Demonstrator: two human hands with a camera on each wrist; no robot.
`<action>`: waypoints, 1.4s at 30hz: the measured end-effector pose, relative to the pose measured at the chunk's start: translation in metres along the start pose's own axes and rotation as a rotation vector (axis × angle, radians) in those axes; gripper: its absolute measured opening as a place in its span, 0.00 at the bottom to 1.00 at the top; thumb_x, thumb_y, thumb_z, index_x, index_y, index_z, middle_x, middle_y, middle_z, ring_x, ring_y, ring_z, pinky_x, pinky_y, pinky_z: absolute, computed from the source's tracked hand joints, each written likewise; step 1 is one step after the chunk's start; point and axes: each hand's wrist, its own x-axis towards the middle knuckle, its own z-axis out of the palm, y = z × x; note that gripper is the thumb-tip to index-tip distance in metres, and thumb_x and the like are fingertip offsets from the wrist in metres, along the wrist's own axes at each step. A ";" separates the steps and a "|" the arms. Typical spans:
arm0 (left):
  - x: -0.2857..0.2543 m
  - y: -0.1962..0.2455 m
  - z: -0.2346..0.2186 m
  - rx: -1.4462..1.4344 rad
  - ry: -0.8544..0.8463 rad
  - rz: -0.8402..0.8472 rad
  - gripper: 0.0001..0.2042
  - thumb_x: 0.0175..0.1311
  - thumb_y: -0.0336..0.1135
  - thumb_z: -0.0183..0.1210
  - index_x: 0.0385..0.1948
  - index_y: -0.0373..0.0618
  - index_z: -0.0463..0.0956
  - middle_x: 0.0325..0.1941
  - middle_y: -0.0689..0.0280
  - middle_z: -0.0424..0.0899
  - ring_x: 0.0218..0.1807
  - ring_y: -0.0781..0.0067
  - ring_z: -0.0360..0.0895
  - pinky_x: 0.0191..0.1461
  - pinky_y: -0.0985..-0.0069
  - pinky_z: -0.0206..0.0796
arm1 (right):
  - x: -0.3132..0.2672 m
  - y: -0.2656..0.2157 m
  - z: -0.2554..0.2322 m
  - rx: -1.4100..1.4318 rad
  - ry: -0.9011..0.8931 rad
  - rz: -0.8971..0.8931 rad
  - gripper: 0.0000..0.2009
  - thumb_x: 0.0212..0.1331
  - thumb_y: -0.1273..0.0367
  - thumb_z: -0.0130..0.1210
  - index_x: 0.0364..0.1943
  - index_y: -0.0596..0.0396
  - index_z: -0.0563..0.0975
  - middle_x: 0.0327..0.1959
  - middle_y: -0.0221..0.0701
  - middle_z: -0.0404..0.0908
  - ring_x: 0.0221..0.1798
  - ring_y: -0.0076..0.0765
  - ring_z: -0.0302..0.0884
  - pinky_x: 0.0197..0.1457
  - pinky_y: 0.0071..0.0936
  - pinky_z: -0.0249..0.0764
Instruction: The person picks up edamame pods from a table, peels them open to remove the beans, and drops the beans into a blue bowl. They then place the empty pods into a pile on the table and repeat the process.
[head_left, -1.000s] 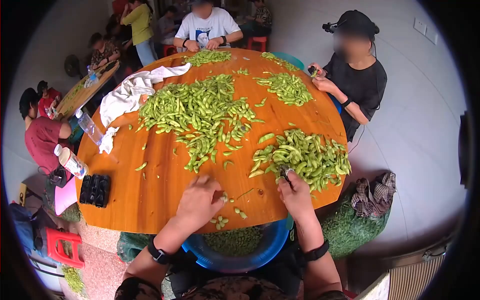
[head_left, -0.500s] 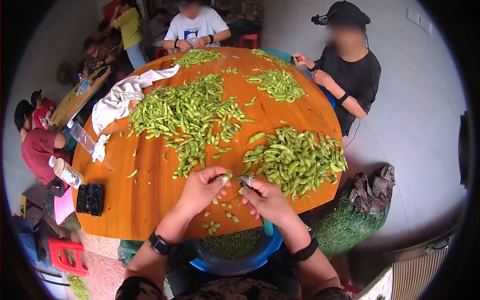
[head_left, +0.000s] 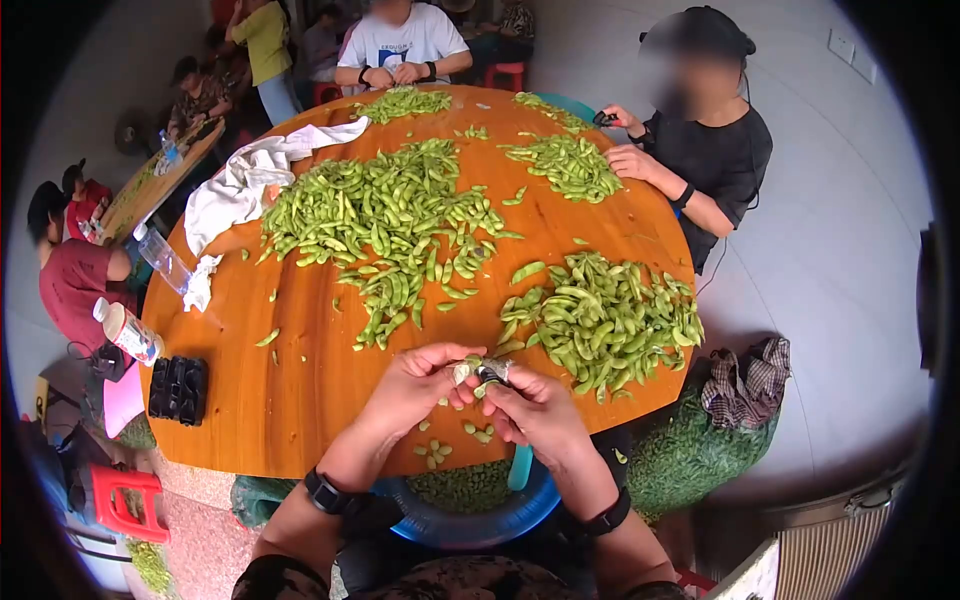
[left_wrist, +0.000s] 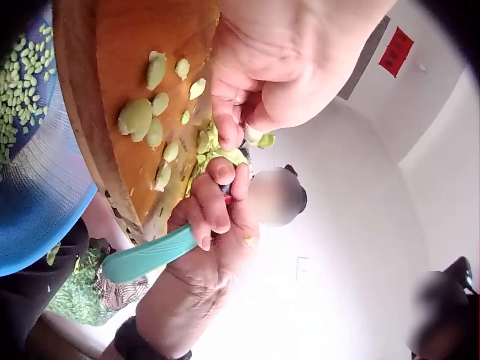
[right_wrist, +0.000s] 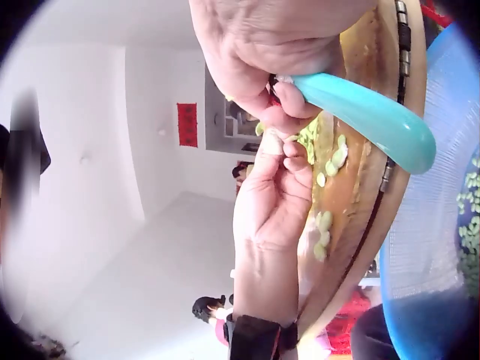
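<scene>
Both hands meet just above the front edge of the round wooden table [head_left: 300, 400]. My left hand [head_left: 405, 392] pinches a green pod [head_left: 472, 364] between thumb and fingertips. My right hand [head_left: 540, 408] curls round a tool with a turquoise handle [right_wrist: 367, 116], its dark metal end against the pod. In the left wrist view the handle [left_wrist: 154, 253] sticks out below the right fingers. Several shelled beans [left_wrist: 136, 120] lie on the table under the hands. A large pile of pods [head_left: 605, 325] lies just beyond the right hand.
A blue basin [head_left: 470, 525] with beans sits below the table edge. More pods [head_left: 385, 205] cover the middle. A white cloth [head_left: 240, 185], bottles [head_left: 130, 333] and a black tray [head_left: 178, 390] stand left. A person [head_left: 710, 150] sits at the right.
My right hand has moved from the pod pile toward the left hand, and the two hands now meet at one pod. The left hand has shifted slightly right.
</scene>
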 end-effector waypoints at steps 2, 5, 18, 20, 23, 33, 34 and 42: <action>0.000 0.001 -0.001 -0.085 -0.015 -0.054 0.13 0.68 0.29 0.55 0.52 0.41 0.76 0.35 0.67 0.84 0.30 0.82 0.78 0.36 0.86 0.70 | 0.002 0.007 0.001 0.050 0.013 -0.026 0.06 0.67 0.70 0.51 0.42 0.52 0.78 0.25 0.21 0.74 0.17 0.12 0.64 0.18 0.11 0.55; 0.001 -0.003 -0.002 -0.167 -0.032 -0.086 0.13 0.67 0.29 0.55 0.52 0.41 0.77 0.34 0.67 0.83 0.31 0.80 0.78 0.36 0.85 0.70 | 0.003 0.012 0.005 0.140 0.047 -0.035 0.06 0.66 0.71 0.51 0.42 0.52 0.78 0.23 0.20 0.72 0.16 0.11 0.60 0.17 0.12 0.53; -0.009 -0.008 0.026 1.187 0.116 0.570 0.25 0.56 0.22 0.56 0.59 0.44 0.70 0.40 0.57 0.81 0.36 0.61 0.81 0.40 0.69 0.75 | 0.003 0.029 -0.001 -0.272 0.261 -0.307 0.06 0.62 0.75 0.51 0.40 0.56 0.78 0.22 0.21 0.75 0.19 0.13 0.66 0.20 0.15 0.63; -0.011 -0.008 0.026 1.244 0.050 0.485 0.31 0.53 0.23 0.58 0.64 0.45 0.63 0.44 0.53 0.80 0.39 0.52 0.80 0.41 0.65 0.76 | -0.006 0.015 0.001 -0.285 0.275 -0.233 0.06 0.61 0.76 0.53 0.41 0.57 0.78 0.22 0.21 0.76 0.19 0.12 0.68 0.21 0.15 0.65; -0.011 -0.008 0.025 1.290 0.048 0.470 0.33 0.54 0.24 0.58 0.65 0.45 0.61 0.44 0.53 0.80 0.40 0.53 0.80 0.40 0.64 0.77 | -0.011 0.004 0.004 -0.322 0.256 -0.236 0.07 0.61 0.75 0.54 0.42 0.56 0.79 0.22 0.21 0.76 0.19 0.12 0.69 0.20 0.15 0.66; -0.012 0.000 0.031 1.165 0.028 0.400 0.33 0.55 0.24 0.57 0.66 0.47 0.59 0.39 0.53 0.81 0.36 0.50 0.80 0.35 0.62 0.75 | -0.011 -0.001 -0.007 -0.196 0.197 -0.138 0.09 0.61 0.75 0.55 0.45 0.56 0.78 0.23 0.21 0.76 0.22 0.11 0.69 0.22 0.16 0.68; -0.013 0.004 0.033 1.170 0.040 0.370 0.30 0.55 0.24 0.58 0.64 0.47 0.63 0.37 0.54 0.80 0.35 0.51 0.80 0.34 0.62 0.74 | -0.005 0.001 -0.011 -0.318 0.242 -0.259 0.08 0.61 0.75 0.54 0.44 0.58 0.78 0.23 0.26 0.77 0.21 0.19 0.71 0.24 0.21 0.70; -0.001 0.030 -0.040 1.380 0.775 0.398 0.05 0.55 0.27 0.60 0.32 0.39 0.78 0.34 0.54 0.78 0.31 0.48 0.77 0.35 0.59 0.71 | -0.003 -0.010 -0.046 -1.065 0.496 -0.467 0.07 0.58 0.74 0.52 0.38 0.63 0.73 0.30 0.52 0.76 0.34 0.63 0.75 0.34 0.46 0.71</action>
